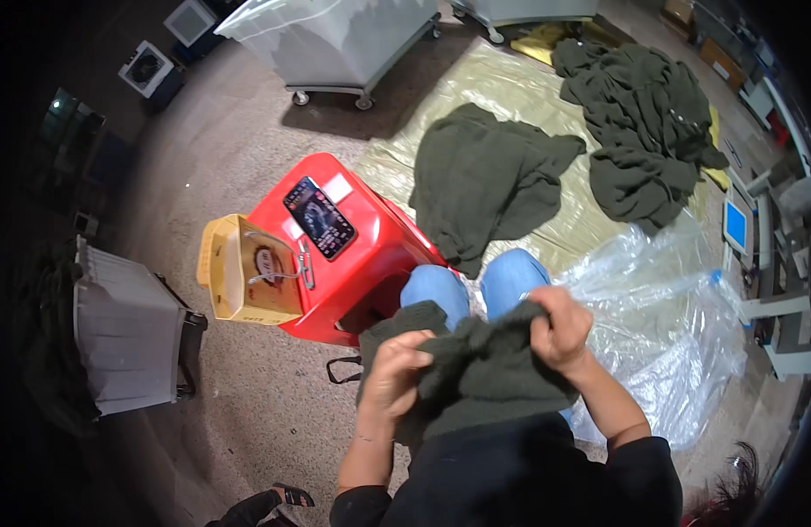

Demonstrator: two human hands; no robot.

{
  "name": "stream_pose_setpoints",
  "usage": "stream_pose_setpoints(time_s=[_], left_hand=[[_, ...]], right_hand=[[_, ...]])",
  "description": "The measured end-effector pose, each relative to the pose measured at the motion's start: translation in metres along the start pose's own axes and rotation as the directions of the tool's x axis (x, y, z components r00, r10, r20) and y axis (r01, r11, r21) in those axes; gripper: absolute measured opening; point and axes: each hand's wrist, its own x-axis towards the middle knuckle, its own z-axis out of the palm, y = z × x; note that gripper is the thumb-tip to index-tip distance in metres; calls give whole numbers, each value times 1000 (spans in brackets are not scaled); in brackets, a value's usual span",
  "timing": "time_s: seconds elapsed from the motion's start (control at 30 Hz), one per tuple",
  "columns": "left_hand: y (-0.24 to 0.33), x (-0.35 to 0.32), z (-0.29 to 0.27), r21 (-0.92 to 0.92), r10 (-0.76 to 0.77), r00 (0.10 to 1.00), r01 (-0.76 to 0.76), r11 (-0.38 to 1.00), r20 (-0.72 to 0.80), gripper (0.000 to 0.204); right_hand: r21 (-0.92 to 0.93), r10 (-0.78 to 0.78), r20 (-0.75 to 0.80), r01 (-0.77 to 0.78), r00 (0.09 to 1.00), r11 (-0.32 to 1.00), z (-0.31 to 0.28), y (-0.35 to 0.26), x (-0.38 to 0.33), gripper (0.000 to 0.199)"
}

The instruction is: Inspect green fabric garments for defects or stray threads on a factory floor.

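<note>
A dark green knitted garment (489,373) lies across my lap, bunched up between both hands. My left hand (395,373) pinches its left part, fingers closed on the fabric. On the other side my right hand (561,329) grips the upper right edge in a closed fist, and the knit is stretched between the two. Under it show my knees in blue jeans (436,290). Beyond them, another dark green garment (484,176) is spread on a yellowish plastic sheet (502,83). A larger heap of dark green garments (638,123) lies at the far right of that sheet.
At my left stands a red plastic stool (370,215) with a phone (320,218) and a small metal tool (307,263); a yellow box (230,272) sits at its edge. Clear plastic (669,325) lies right. Wheeled bins (335,44) stand ahead; another bin (129,325) is left.
</note>
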Motion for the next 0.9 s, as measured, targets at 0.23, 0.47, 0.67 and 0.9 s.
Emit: stream_pose_setpoints(time_s=[0.23, 0.47, 0.67, 0.9], left_hand=[[-7, 3, 3, -56, -18, 999, 16, 998, -35, 23], [-17, 2, 28, 191, 92, 993, -75, 979, -78, 9], [-17, 2, 21, 259, 105, 991, -80, 962, -85, 5], [-20, 3, 24, 304, 149, 984, -114, 946, -97, 8]], right_hand=[[96, -253, -73, 259, 965, 961, -6, -8, 4, 38], [160, -384, -20, 382, 923, 910, 7, -36, -2, 24], [193, -367, 60, 350, 928, 917, 16, -34, 0, 21], [217, -326, 121, 296, 937, 930, 12, -34, 1, 19]])
